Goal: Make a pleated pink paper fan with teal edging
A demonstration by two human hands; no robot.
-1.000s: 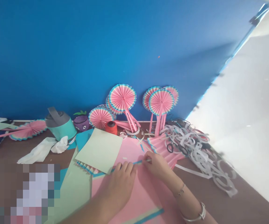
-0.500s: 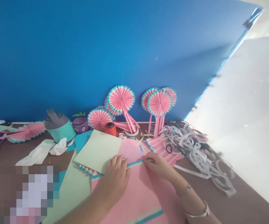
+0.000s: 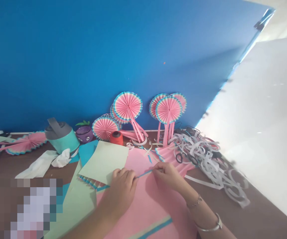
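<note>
A large pink paper sheet with blue and cream bands lies in front of me. My left hand is closed at the sheet's far edge, thumb and fingers pinching it. My right hand pinches the same edge farther right, its fingertips together. Between them runs a narrow blue edge, slightly raised. Beyond it lies more pink paper. A pale green sheet lies just left of my left hand, over a pleated paper strip. The paper under my fingers is hidden.
Finished pink paper fans lean on the blue wall panel. A red thread spool, a purple cup and a teal jug stand at the back. Scissors and heaped white paper strips lie right.
My left fingers have curled from lying flatter into a pinch on the edge. The blue band between my hands looks narrower, and the cream band beside it no longer shows.
</note>
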